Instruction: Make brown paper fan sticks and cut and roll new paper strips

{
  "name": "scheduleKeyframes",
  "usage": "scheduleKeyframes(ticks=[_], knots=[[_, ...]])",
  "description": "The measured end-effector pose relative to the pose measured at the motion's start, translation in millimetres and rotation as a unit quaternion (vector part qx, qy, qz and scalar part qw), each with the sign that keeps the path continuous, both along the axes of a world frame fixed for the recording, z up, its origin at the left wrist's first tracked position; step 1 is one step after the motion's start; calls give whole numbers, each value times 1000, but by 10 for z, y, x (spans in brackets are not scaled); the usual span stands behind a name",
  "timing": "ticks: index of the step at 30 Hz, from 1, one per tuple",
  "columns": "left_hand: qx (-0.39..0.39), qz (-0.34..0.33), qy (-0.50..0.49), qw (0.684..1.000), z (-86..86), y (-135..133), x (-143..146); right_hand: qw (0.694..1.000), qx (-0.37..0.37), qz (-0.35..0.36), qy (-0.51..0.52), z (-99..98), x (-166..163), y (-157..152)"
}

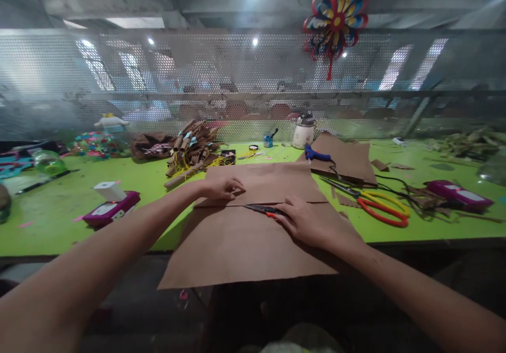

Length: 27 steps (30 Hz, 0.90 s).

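Brown kraft paper [237,253] lies across the table's front edge, its near part hanging over. A straight dark line, either a slit or a fold edge, runs across it. My right hand [304,218] is closed around small scissors [259,208] with dark blades and a red part by the fingers. The blades point left and lie along that line. My left hand [225,188] rests on the far part of the paper [269,176], just beyond the blade tips, fingers loosely bent and apart. Large scissors [379,208] with red and yellow handles lie right of the paper.
A blue glue gun [316,154] rests on more brown paper [348,160], its cord trailing right. Purple boxes [113,208] [458,195] stand on both sides. Rolled brown paper tubes [190,153], a small blue jar [268,141] and a white jug [303,131] stand farther back, before a perforated metal screen [245,68].
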<state>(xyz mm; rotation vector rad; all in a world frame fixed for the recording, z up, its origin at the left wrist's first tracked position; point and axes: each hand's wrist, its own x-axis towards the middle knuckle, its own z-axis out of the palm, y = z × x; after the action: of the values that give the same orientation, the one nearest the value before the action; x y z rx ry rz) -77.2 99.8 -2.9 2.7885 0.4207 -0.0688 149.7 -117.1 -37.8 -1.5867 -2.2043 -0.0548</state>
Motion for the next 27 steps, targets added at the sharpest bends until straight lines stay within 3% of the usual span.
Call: scheduleKeyframes(ticks=[15, 27], knots=[[11, 6, 18, 1000, 36, -45, 30, 999, -34, -19, -36, 72, -314, 124], [7, 15, 30, 999, 12, -66, 16, 998, -18, 0, -55, 128, -538, 203]])
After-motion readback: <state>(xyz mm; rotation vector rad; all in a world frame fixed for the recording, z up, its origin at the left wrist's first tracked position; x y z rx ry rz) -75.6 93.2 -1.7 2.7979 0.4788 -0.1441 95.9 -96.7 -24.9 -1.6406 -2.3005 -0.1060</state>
